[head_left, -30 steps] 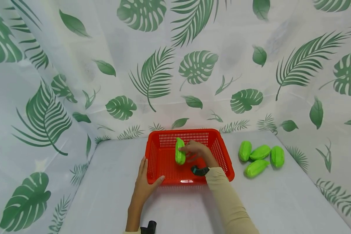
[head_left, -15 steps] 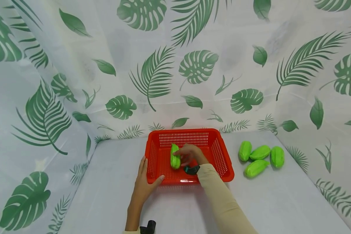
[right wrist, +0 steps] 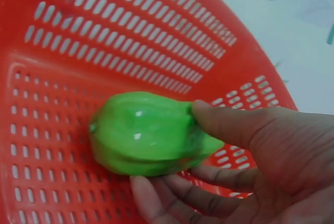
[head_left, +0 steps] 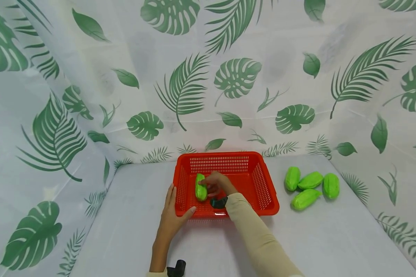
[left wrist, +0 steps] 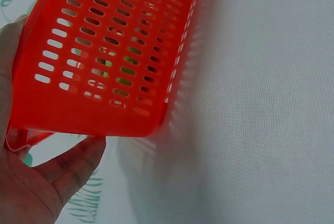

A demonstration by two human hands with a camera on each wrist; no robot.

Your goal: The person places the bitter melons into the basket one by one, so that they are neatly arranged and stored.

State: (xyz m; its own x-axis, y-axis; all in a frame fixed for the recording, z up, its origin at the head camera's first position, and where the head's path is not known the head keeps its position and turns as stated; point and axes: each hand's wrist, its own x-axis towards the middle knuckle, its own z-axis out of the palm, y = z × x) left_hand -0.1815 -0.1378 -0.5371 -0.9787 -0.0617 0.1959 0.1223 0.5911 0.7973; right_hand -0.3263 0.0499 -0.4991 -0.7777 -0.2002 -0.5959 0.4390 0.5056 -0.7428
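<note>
A red perforated plastic basket [head_left: 228,212] sits in the middle of the white-covered table. My left hand [head_left: 171,217] spans its near left corner, with straight fingers along the left wall and the thumb at the front rim. In the left wrist view the fingers [left wrist: 78,164] touch the corner from outside. My right hand [head_left: 219,184] reaches into the basket and grips a bright green ridged gourd [head_left: 201,188] near the left wall. Up close in the right wrist view, the thumb and fingers pinch the narrow end of the gourd [right wrist: 141,132], close over the basket floor.
Several similar green gourds [head_left: 311,180] lie in a cluster on the table [head_left: 315,238] to the right of the basket. Behind the table and on both sides hangs a white cloth [head_left: 194,96] printed with green leaves. A black band [head_left: 176,268] is on the left wrist.
My right hand has carried the gourd leftward and lower inside the basket, from its middle toward the left wall. The left hand keeps its place at the corner.
</note>
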